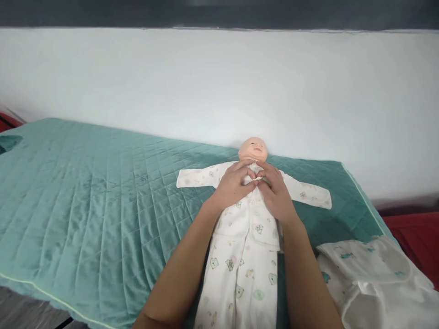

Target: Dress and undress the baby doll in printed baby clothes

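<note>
A baby doll [253,149] lies on its back with its head near the wall. It wears a white baby jacket [236,224] with small animal prints, sleeves spread out to both sides, and matching trousers [255,283]. At the chest, my left hand [237,183] and my right hand [274,188] meet fingertip to fingertip. Both pinch the jacket's front edges just below the neck. Fingers partly cover the spot, so any fastener between them is hidden. Lower down, the jacket front hangs slightly apart over the trousers.
A green quilted cover [92,205] spreads under the doll, widest to the left. Folded white printed clothing [373,274] lies at the right front corner. Behind stands a white wall [206,87]. Something red [414,242] shows beyond the right edge.
</note>
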`<action>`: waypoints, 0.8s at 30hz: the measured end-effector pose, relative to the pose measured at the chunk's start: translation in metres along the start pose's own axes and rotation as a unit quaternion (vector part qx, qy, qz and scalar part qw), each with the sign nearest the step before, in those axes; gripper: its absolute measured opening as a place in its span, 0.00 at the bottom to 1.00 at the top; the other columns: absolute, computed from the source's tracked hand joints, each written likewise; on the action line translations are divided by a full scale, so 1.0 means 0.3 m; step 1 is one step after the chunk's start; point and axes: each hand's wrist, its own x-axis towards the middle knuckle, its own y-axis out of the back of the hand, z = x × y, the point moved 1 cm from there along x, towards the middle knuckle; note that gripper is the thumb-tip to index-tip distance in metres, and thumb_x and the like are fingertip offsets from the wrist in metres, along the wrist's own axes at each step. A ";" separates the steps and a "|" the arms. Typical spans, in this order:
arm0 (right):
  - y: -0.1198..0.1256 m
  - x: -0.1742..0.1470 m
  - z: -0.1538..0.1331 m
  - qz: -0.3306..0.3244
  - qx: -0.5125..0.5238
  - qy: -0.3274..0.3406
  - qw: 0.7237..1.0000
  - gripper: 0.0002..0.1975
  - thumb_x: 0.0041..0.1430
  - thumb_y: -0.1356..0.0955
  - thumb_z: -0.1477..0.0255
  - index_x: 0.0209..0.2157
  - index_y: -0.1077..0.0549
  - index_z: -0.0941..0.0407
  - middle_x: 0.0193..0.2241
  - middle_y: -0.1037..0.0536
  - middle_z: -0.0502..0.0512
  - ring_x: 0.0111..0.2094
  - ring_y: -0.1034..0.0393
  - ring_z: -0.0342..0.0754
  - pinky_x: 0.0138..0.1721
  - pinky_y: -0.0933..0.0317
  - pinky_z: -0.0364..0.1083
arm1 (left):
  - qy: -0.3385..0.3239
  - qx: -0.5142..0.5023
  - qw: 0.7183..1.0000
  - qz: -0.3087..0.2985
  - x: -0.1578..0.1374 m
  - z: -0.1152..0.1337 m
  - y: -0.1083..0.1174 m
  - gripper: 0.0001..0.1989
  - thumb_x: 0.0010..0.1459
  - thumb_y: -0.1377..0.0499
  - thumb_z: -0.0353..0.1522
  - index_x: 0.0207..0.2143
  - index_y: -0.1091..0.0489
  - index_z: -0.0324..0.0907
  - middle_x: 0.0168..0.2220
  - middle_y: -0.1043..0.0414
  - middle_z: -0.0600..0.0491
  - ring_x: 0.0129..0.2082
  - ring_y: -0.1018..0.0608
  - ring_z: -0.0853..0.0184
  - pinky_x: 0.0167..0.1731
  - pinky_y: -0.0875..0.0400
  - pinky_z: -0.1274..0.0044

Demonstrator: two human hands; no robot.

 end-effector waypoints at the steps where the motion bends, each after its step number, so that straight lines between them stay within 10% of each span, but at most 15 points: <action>1: -0.003 -0.001 0.001 0.007 0.024 -0.004 1.000 0.06 0.61 0.38 0.73 0.37 0.30 0.50 0.58 0.29 0.52 0.63 0.41 0.52 0.65 0.51 0.60 | 0.001 0.001 1.000 0.001 0.000 0.001 -0.001 0.05 0.60 0.40 0.35 0.32 0.31 0.44 0.62 0.34 0.51 0.63 0.32 0.61 0.65 0.41 0.65; 7: -0.016 -0.005 -0.001 0.065 0.165 -0.087 0.980 0.03 0.59 0.36 0.71 0.34 0.31 0.51 0.56 0.28 0.52 0.60 0.38 0.52 0.63 0.48 0.57 | -0.016 -0.038 0.999 -0.035 -0.002 0.001 0.024 0.10 0.64 0.44 0.40 0.34 0.29 0.44 0.64 0.37 0.50 0.66 0.36 0.61 0.65 0.41 0.66; 13: 0.001 -0.006 -0.011 0.124 0.260 -0.109 0.951 0.05 0.58 0.37 0.74 0.29 0.32 0.52 0.54 0.27 0.50 0.60 0.37 0.52 0.62 0.45 0.54 | -0.072 0.001 0.978 -0.197 -0.012 -0.004 0.089 0.12 0.63 0.42 0.44 0.38 0.24 0.47 0.71 0.49 0.57 0.73 0.52 0.57 0.71 0.55 0.62; 24: 0.067 -0.010 -0.076 -0.168 0.063 -0.023 0.984 0.07 0.64 0.32 0.62 0.35 0.25 0.49 0.69 0.45 0.47 0.71 0.57 0.54 0.69 0.56 0.61 | -0.087 -0.028 0.963 -0.253 -0.016 -0.016 0.124 0.09 0.57 0.35 0.41 0.41 0.21 0.53 0.70 0.47 0.62 0.73 0.56 0.58 0.71 0.56 0.59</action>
